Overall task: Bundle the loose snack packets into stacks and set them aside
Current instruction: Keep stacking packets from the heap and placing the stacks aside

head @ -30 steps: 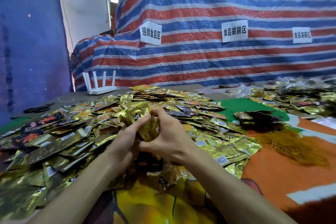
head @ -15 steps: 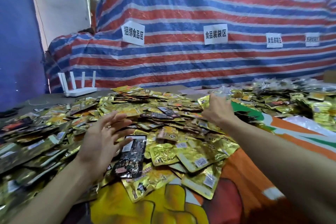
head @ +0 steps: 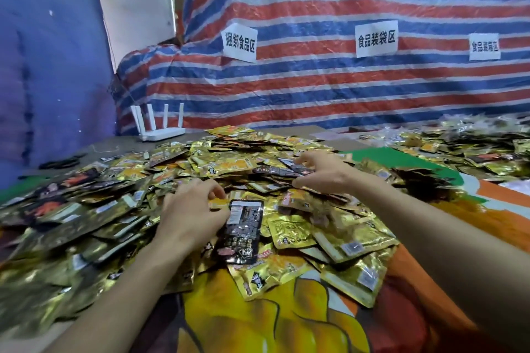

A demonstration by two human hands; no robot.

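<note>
- A big heap of snack packets (head: 229,157), mostly shiny gold, lies on the table (head: 114,146) in front of the person.
- The left hand (head: 192,212) rests on the heap, right beside a black packet (head: 243,235). Its fingers (head: 212,190) are bent and touch a gold packet (head: 218,203). I cannot tell if they hold it.
- The right hand (head: 324,172) is farther back on the heap. Its fingers (head: 304,156) are bent over some dark packets (head: 275,170). I cannot tell if they grip them.
- A second pile (head: 473,149) lies well apart on the right.
- A white router (head: 157,135) stands at the back left, near a striped sheet (head: 315,89).
</note>
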